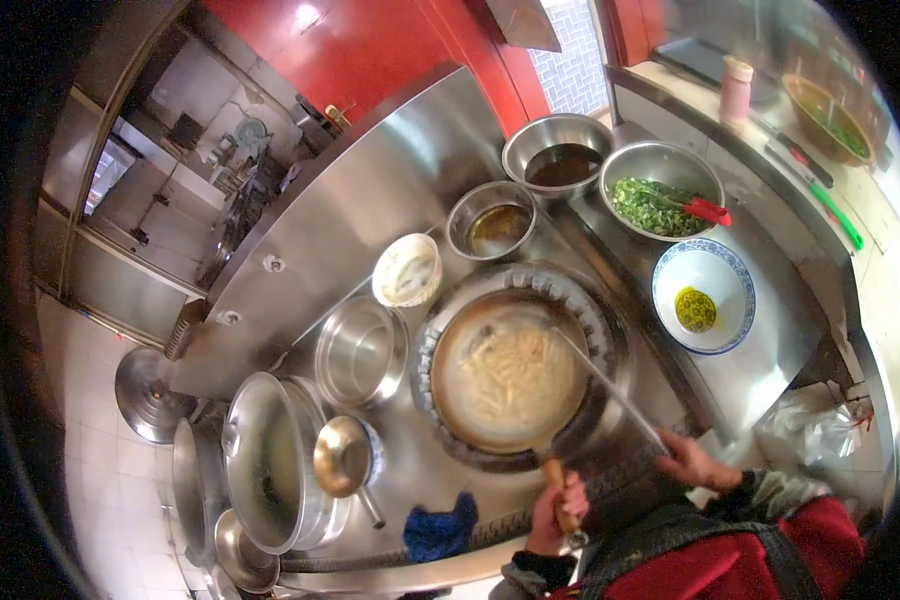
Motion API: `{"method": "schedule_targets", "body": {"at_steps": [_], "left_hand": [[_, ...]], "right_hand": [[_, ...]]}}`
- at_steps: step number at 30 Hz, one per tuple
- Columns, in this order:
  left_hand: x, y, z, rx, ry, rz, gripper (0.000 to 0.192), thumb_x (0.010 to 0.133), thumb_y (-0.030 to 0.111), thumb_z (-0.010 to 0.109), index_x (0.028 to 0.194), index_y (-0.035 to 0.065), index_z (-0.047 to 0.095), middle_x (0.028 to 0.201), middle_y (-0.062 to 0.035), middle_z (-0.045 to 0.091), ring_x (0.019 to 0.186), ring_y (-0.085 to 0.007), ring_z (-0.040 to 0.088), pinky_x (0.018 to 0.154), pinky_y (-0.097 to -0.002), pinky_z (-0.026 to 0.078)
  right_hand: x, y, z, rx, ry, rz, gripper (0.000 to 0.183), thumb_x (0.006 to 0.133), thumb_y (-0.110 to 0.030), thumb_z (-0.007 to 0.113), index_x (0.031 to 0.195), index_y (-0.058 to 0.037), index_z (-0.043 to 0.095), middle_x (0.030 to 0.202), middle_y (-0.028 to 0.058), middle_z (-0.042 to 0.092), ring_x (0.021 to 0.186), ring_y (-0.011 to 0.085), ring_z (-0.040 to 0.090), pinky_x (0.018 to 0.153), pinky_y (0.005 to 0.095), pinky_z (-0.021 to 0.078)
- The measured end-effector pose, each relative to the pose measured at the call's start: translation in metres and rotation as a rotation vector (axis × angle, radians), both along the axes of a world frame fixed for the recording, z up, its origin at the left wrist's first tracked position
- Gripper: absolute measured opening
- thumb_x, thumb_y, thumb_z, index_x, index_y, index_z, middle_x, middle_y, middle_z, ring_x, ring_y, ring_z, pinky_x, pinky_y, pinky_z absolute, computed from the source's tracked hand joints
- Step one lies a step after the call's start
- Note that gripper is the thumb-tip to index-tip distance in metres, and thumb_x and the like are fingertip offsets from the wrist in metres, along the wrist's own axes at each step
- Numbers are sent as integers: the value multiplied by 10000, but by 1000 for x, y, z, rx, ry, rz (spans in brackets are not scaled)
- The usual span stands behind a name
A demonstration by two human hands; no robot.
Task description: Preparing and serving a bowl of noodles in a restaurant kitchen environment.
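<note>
My left hand (559,510) is closed around the wooden handle of a round wok (450,401) that sits on the stove's burner ring. Pale strips of food lie in cloudy, light brown liquid (514,367) in the wok. My right hand (694,459) grips the long metal handle of a utensil (615,390); its far end reaches into the wok's right side, where its head cannot be made out. To the right of the wok stands a white bowl with a blue patterned rim (742,300), holding a little yellow-green oil.
Behind the wok are metal bowls of dark liquid (525,131) and oil (457,217), and one of chopped green onions (656,210) with a red-handled utensil. A patterned bowl (427,289), steel pots (330,352), a ladle (341,457) and a blue cloth (441,527) are left of the wok.
</note>
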State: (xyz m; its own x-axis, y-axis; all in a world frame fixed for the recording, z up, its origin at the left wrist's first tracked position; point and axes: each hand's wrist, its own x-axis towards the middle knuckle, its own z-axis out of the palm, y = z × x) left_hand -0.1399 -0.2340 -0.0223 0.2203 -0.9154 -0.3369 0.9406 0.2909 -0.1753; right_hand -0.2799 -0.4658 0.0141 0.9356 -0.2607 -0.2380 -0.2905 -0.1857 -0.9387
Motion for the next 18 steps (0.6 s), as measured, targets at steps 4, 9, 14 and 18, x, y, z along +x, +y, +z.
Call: {"method": "schedule_targets", "body": {"at_steps": [4, 9, 14, 18], "left_hand": [[0, -3, 5, -99, -119, 1, 122, 869, 151, 500, 863, 79, 401, 621, 48, 370, 482, -56, 384, 513, -218, 354], [3, -7, 21, -38, -161, -3, 87, 886, 127, 451, 824, 84, 409, 573, 63, 363, 429, -46, 364, 460, -220, 343], [-9, -7, 52, 49, -177, 21, 81, 878, 117, 444, 815, 80, 410, 547, 67, 348, 409, -40, 352, 433, -216, 338], [-26, 1, 63, 83, -260, -8, 56, 892, 130, 455, 853, 91, 442, 544, 77, 357, 405, -27, 357, 427, -210, 351]], "right_hand": [[-4, 1, 4, 45, -28, -11, 454, 826, -67, 502, 1268, -51, 399, 938, 83, 576, 840, 124, 519, 747, 292, 448], [-12, 4, 14, 120, -17, -33, 445, 825, -69, 499, 1260, -42, 406, 934, 68, 564, 847, 126, 516, 743, 291, 449], [-25, 1, 6, 95, -117, -78, 454, 818, -68, 504, 1259, -33, 404, 949, 63, 562, 867, 132, 514, 770, 292, 444], [-29, -5, 15, 5, -214, -39, 479, 814, -71, 510, 1274, -26, 386, 969, 78, 566, 881, 136, 520, 786, 298, 444]]}}
